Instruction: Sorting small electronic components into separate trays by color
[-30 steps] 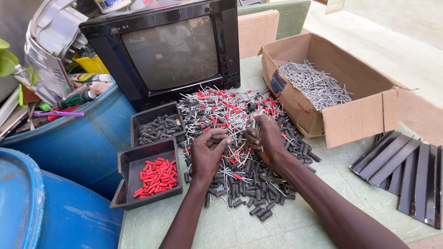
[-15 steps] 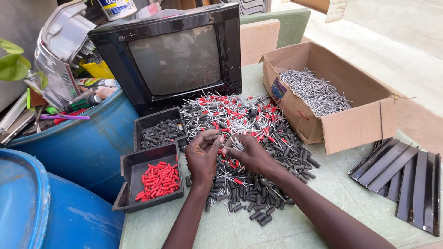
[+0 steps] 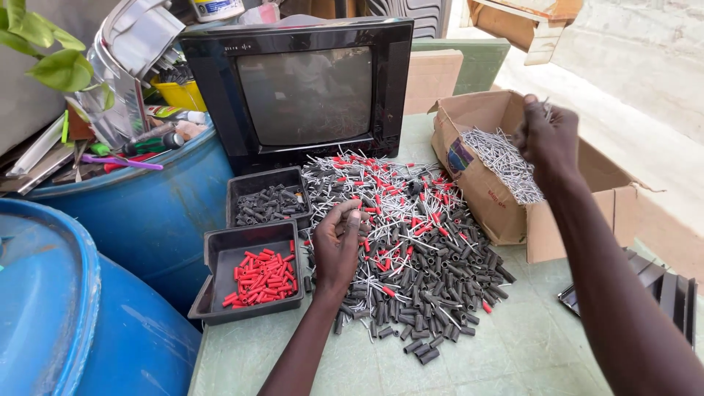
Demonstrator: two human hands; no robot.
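Sorting step: left hand point(image 3: 339, 246), fingers pinched on a small piece, rests on the pile point(image 3: 411, 249) at centre. Right hand point(image 3: 546, 136), closed around metal pins, hangs over the box point(image 3: 506, 213) at right; letting go comes next.

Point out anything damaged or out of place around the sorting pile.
The cardboard box of metal pins has a torn, sagging front wall, so pins sit at its broken edge. A few black sleeves lie strayed from the pile. Nothing else stands out.

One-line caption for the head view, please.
Left hand rests on a heap of grey and red sleeves; right hand holds metal pins over a brown cardboard box.
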